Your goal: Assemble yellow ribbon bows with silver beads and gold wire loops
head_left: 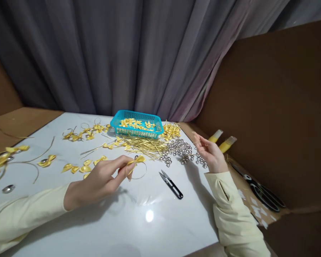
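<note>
My left hand [107, 175] pinches a yellow ribbon bow [139, 159] between thumb and fingertips, above the white tabletop. A thin loop of gold cord hangs from this bow, and a small silver bead shows at its top. Raised over the right side of the table, my right hand [210, 153] is open, palm turned left and fingers loosely stretched. Whether a fine strand touches its fingertips is too small to tell. Beside and behind it lie many silver beads [179, 148]. Black thread snips [171, 185] rest on the table between my hands, blades pointing away.
A blue basket [117, 123] with yellow bows stands at the back. Cut gold cords [147, 147] lie before it. More bows [46, 161] are scattered left. Black scissors [262, 192] and two yellow-filled tubes [227, 144] are at the right, by a brown cardboard wall [278, 117].
</note>
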Demonstrator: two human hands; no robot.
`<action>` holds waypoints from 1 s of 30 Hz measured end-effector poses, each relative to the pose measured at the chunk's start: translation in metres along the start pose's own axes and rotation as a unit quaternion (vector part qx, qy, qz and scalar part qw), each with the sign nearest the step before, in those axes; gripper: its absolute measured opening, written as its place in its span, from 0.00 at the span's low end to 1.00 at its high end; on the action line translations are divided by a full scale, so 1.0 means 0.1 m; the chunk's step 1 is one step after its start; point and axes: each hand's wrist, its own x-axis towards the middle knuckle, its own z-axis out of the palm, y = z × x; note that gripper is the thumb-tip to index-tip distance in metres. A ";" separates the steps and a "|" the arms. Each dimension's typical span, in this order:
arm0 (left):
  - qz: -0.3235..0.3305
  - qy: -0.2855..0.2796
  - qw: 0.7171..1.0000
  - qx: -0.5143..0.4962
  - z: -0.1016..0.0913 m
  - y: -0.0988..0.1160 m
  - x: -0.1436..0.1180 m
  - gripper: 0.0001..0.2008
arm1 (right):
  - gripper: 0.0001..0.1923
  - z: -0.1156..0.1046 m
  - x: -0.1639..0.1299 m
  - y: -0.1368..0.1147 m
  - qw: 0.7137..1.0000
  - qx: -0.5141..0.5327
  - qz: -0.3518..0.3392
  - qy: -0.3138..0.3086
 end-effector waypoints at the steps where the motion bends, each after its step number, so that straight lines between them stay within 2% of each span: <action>1: -0.006 0.002 1.000 -0.009 0.00 0.00 0.00 0.09 | 0.09 -0.02 0.02 0.00 1.000 0.002 0.000 0.012; 5: -0.028 0.005 0.998 -0.048 0.01 0.01 0.01 0.09 | 0.14 0.00 -0.02 -0.02 0.999 -0.001 0.000 0.034; 8: -0.046 -0.004 0.997 -0.065 0.03 0.02 0.00 0.09 | 0.16 0.13 -0.18 -0.07 1.000 -0.029 -0.002 -0.001; 11: -0.060 -0.015 0.994 -0.086 0.05 0.03 -0.01 0.10 | 0.12 0.32 -0.45 -0.13 0.993 -0.099 0.011 -0.067; 13: -0.067 -0.018 0.992 -0.103 0.06 0.04 -0.01 0.10 | 0.09 0.44 -0.70 -0.13 0.959 -0.240 0.008 -0.148; 15: -0.083 -0.028 0.989 -0.121 0.06 0.06 -0.02 0.10 | 0.13 0.54 -0.95 -0.11 0.917 -0.336 0.017 -0.212; 16: -0.096 -0.036 0.986 -0.133 0.06 0.07 -0.02 0.11 | 0.15 0.58 -1.07 -0.08 0.903 -0.364 0.021 -0.229; 18: -0.126 -0.054 0.977 -0.162 0.06 0.09 -0.03 0.12 | 0.16 0.63 -1.28 -0.01 0.892 -0.380 0.019 -0.246; 21: -0.183 -0.075 0.950 -0.241 0.07 0.10 -0.03 0.13 | 0.18 0.67 -1.50 0.12 0.898 -0.353 0.002 -0.263; 25: -0.268 -0.119 0.880 -0.373 0.10 0.11 0.00 0.13 | 0.17 0.73 -1.69 0.21 0.910 -0.313 -0.008 -0.271; 28: -0.313 -0.147 0.834 -0.430 0.10 0.13 0.02 0.12 | 0.12 0.80 -1.81 0.22 0.905 -0.350 -0.004 -0.243; 30: -0.327 -0.150 0.818 -0.449 0.09 0.15 0.03 0.13 | 0.13 0.86 -1.87 0.22 0.899 -0.382 -0.004 -0.212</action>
